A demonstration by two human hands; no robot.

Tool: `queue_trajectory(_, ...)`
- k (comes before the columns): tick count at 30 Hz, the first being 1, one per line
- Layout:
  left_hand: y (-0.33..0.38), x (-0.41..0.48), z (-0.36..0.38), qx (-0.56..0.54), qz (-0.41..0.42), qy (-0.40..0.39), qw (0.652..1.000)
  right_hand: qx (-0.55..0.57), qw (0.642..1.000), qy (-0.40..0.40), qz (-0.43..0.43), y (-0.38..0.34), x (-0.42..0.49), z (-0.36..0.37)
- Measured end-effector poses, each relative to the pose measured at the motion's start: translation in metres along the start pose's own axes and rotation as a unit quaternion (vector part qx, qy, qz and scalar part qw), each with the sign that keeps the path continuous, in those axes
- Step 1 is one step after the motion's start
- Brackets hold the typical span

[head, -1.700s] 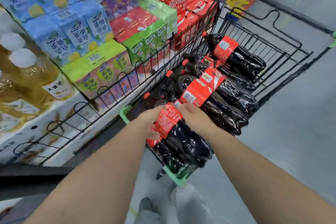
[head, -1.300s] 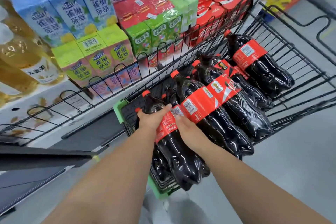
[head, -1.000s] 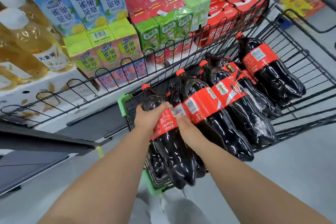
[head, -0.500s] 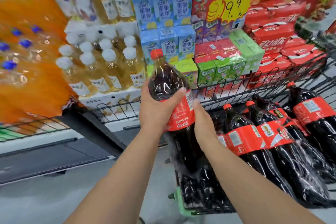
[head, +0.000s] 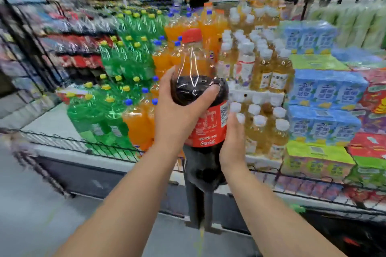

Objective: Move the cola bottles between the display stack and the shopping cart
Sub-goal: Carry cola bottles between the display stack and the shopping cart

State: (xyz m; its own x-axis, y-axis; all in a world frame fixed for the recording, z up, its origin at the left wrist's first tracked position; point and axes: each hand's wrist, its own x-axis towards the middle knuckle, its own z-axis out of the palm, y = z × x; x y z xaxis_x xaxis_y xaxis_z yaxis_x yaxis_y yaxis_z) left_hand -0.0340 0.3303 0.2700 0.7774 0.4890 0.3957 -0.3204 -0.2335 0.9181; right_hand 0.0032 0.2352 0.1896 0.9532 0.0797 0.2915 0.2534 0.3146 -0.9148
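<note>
Left hand (head: 177, 114) fingers (head: 206, 95) clamped round the shoulder of the cola bottle (head: 208, 129), thumb wrapped across the front just above the red label. Right hand (head: 232, 142) grips the label's right side, thumb pointing up along it, other fingers wrapped behind the bottle and out of sight. Bottle is upright, held in the air between both hands, red cap above the fingers, dark base hanging below the wrists. Lower part blurred. Behind the fingers is the drinks display: orange soda bottles (head: 137, 123) just left of the left hand, green soda bottles (head: 117, 89) further left, yellow tea bottles (head: 263, 73) with white caps just right of the right hand, blue carton packs (head: 323, 89) further right. Black wire rail (head: 83, 144) runs below hand level along the display's front edge.
</note>
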Motion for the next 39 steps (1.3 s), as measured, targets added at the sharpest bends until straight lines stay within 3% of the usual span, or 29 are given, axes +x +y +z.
queue_trajectory(7,-0.004,0.089,-0.158,0.05,0.029,0.02,0.998,0.057,0.996,-0.032,-0.066,0.032,0.018,0.183)
queue_trajectory(14,-0.013,0.147,-0.269,0.065,0.047,0.08,0.993,0.117,0.988,-0.085,-0.048,0.063,0.032,0.32)
queue_trajectory(20,-0.03,0.212,-0.35,0.144,0.03,0.078,0.986,0.109,0.988,-0.105,-0.037,0.105,0.066,0.411)
queue_trajectory(30,-0.072,0.365,-0.428,0.183,0.056,0.09,0.977,0.154,0.979,-0.125,-0.039,0.172,0.183,0.556)
queue_trajectory(39,-0.129,0.496,-0.475,0.164,0.037,0.074,0.983,0.124,0.984,-0.112,-0.064,0.227,0.281,0.643)
